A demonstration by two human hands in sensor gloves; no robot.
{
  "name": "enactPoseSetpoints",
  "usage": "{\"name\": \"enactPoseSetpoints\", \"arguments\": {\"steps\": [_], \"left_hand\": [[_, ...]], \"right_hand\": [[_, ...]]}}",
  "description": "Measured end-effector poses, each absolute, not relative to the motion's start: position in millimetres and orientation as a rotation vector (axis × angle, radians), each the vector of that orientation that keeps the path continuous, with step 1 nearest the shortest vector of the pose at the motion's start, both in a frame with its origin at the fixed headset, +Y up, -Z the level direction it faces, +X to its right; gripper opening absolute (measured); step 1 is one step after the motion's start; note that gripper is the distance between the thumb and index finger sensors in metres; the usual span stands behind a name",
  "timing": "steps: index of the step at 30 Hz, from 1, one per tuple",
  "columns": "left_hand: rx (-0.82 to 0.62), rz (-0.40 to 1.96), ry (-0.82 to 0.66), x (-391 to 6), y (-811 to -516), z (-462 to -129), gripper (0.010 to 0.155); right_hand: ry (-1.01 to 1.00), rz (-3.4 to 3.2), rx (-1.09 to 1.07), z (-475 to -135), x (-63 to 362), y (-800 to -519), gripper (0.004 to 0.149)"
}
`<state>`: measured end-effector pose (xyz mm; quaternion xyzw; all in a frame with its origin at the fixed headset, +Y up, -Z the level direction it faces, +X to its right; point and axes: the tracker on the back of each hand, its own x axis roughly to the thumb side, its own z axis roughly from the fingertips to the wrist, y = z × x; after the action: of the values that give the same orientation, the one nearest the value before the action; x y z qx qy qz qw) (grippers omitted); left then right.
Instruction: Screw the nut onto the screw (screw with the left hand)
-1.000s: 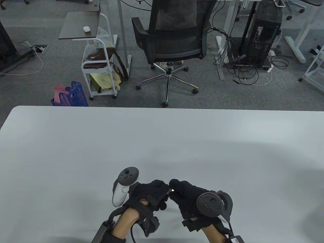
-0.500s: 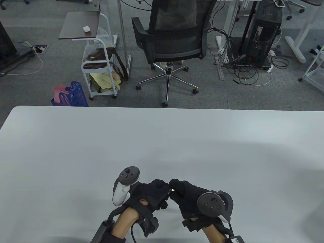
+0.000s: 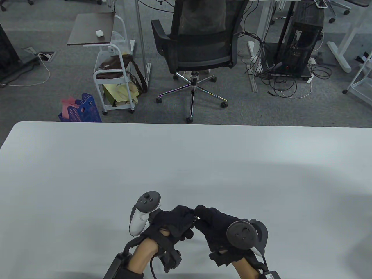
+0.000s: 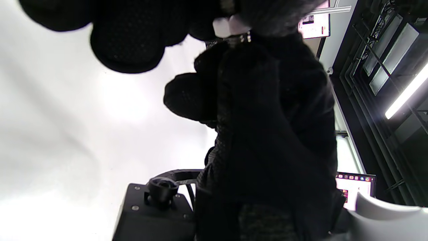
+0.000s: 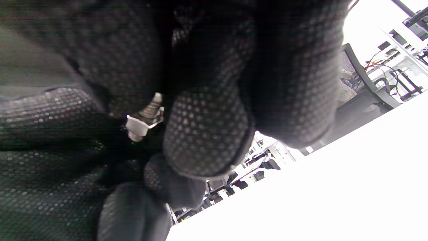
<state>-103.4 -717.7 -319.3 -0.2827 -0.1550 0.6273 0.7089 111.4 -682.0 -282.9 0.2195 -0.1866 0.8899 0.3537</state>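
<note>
My two gloved hands meet fingertip to fingertip low in the table view, just above the white table [image 3: 186,162]. My right hand [image 3: 200,215] pinches a small metal screw [image 3: 197,218]. In the right wrist view the screw's threaded shaft [image 5: 152,106] runs up between the right hand's fingers [image 5: 207,134]. A hex nut [image 5: 144,122] sits on the shaft with the screw tip poking out below it. My left hand [image 3: 189,216] pinches the nut. In the left wrist view only a pale metal piece [image 4: 229,27] shows between the fingertips. The screw head is hidden.
A black office chair [image 3: 200,49] and a small white cart [image 3: 113,78] stand on the floor beyond the table's far edge. A tracker sits on the back of each hand, the left tracker [image 3: 144,213] and the right tracker [image 3: 245,234].
The left hand's fingers have shifted slightly around the nut and its tracker has tipped a little. The right hand has stayed in place.
</note>
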Motion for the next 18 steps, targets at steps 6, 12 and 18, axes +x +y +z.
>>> {"name": "enactPoseSetpoints", "arguments": {"steps": [6, 12, 18], "left_hand": [[-0.598, 1.362, -0.32, -101.7, -716.5, -319.4, 0.057], [-0.634, 1.389, -0.353, -101.7, -717.5, -318.7, 0.062], [-0.598, 1.358, -0.325, -100.5, -715.1, -318.6, 0.057]], "right_hand": [[-0.492, 2.315, 0.571, -282.9, 111.5, -682.0, 0.046], [-0.493, 2.305, 0.568, -282.7, 111.7, -681.1, 0.046], [-0.495, 2.317, 0.572, -282.4, 111.1, -681.7, 0.047]]}}
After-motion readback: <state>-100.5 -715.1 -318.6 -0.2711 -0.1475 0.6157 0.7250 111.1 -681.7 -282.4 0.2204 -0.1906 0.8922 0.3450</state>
